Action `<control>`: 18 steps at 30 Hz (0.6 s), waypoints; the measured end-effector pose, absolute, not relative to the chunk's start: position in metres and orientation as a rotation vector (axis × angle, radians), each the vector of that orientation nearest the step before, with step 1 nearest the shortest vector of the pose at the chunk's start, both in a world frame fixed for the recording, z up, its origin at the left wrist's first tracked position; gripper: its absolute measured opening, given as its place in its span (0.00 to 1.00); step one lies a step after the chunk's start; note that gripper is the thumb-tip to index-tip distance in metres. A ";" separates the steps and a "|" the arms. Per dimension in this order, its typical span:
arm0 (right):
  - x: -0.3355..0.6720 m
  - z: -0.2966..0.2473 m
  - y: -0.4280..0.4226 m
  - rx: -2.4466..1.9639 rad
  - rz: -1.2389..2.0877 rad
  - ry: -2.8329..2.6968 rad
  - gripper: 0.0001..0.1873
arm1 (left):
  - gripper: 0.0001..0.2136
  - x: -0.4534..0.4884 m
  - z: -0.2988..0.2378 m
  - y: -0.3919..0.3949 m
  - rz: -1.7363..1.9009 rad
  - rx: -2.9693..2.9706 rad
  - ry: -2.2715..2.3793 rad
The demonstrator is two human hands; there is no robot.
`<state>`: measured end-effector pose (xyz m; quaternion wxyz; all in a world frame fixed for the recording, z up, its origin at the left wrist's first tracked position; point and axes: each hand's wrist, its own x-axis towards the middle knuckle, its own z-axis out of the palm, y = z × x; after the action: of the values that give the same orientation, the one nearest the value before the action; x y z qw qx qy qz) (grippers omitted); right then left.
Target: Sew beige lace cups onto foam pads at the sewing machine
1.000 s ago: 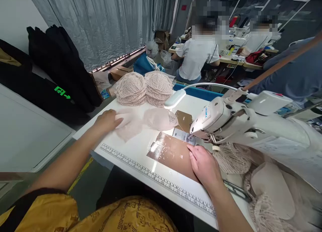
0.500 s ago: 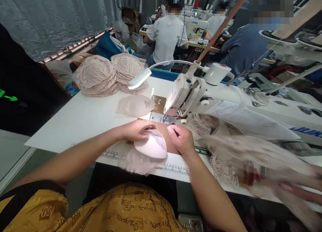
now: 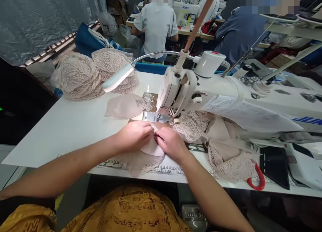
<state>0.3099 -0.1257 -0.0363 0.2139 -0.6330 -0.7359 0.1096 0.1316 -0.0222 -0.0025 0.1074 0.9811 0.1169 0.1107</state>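
Observation:
My left hand [image 3: 136, 135] is closed on the upper edge of a pale, lace-covered bra cup [image 3: 153, 149]. My right hand [image 3: 171, 143] pinches the same edge from the other side, thumb and fingers close to the left fingertips. Sheer fabric [image 3: 141, 165] hangs from the cup over the ruler marks at the table edge. Just beyond my hands are the needle and presser foot [image 3: 159, 117] of a white sewing machine [image 3: 173, 88]. Part of the cup is hidden under my fingers.
Stacked lace cups [image 3: 75, 76] stand at the back left, near the lamp [image 3: 118, 78]. One sheer piece [image 3: 124, 106] lies left of the needle. Lace pieces [image 3: 226, 158] and a red handle [image 3: 260, 180] lie to the right. Co-workers sit behind the machine.
My right hand has moved left onto the cup's edge beside my left hand. The blurred fabric and another person's hand at the right are gone from view. The view has shifted somewhat.

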 end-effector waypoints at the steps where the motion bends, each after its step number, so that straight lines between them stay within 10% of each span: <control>1: 0.310 -0.037 -0.126 -1.763 0.282 -2.035 0.09 | 0.12 0.132 -0.006 -0.026 0.299 2.911 0.303; 18: 0.306 -0.035 -0.117 -2.045 0.243 -1.948 0.16 | 0.29 0.144 -0.014 0.013 0.001 2.927 0.283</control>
<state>0.3060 -0.1169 -0.0346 0.1528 -0.7130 -0.6790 0.0848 0.1445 0.0126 -0.0137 0.1002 0.9903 0.0957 0.0003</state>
